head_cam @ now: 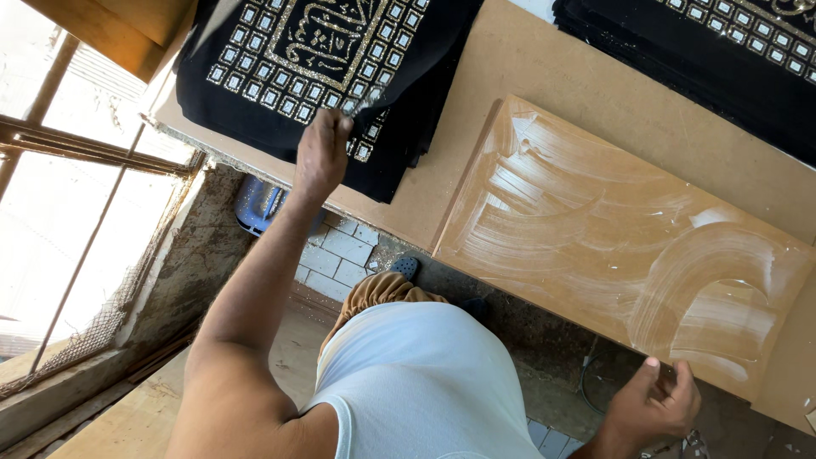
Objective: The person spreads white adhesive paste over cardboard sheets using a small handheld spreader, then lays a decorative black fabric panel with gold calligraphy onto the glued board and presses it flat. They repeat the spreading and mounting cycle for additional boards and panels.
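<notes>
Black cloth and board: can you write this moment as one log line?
left hand: pinching black cloth edge | right hand: at glue-smeared board corner, grip unclear

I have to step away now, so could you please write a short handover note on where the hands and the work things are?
Left hand: reaching out, fingers pinching the lower edge of the top black embroidered cloth on its stack.
Right hand: at the near corner of the wooden board, gripping its edge.
Done: the board is smeared with streaks of white paste.
Left: no cloth lies on the board yet. A second stack of black cloths sits on the table beyond the board.
</notes>
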A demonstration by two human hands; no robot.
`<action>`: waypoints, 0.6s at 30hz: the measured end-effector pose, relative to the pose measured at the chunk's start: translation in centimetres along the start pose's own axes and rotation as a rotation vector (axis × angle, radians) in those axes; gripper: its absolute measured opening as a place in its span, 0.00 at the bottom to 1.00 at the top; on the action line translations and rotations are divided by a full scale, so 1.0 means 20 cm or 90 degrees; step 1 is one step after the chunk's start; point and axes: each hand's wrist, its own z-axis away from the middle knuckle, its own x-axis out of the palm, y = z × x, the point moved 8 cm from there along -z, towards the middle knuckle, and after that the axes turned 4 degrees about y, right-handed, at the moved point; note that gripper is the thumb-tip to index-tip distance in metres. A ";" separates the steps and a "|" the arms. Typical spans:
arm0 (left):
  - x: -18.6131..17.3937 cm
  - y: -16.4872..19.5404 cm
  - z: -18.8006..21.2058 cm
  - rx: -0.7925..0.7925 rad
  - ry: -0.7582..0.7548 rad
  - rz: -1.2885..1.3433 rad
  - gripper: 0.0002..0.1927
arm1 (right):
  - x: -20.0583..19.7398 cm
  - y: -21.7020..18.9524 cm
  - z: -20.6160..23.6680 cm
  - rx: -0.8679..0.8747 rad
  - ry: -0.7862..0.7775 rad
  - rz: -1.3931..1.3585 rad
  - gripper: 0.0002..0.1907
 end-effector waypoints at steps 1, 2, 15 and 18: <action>-0.03 0.00 -0.04 -0.026 0.029 0.039 0.10 | 0.02 -0.06 -0.01 -0.004 -0.005 -0.046 0.14; -0.07 0.03 -0.07 -0.024 0.073 0.091 0.10 | 0.05 -0.12 -0.02 -0.009 -0.009 -0.093 0.13; -0.04 0.67 0.08 -0.023 -0.237 0.160 0.18 | 0.41 -1.25 0.03 -0.270 -0.307 -0.329 0.17; 0.02 0.93 0.25 0.107 -0.272 0.162 0.14 | 0.42 -1.38 0.05 -0.324 -0.334 -0.392 0.33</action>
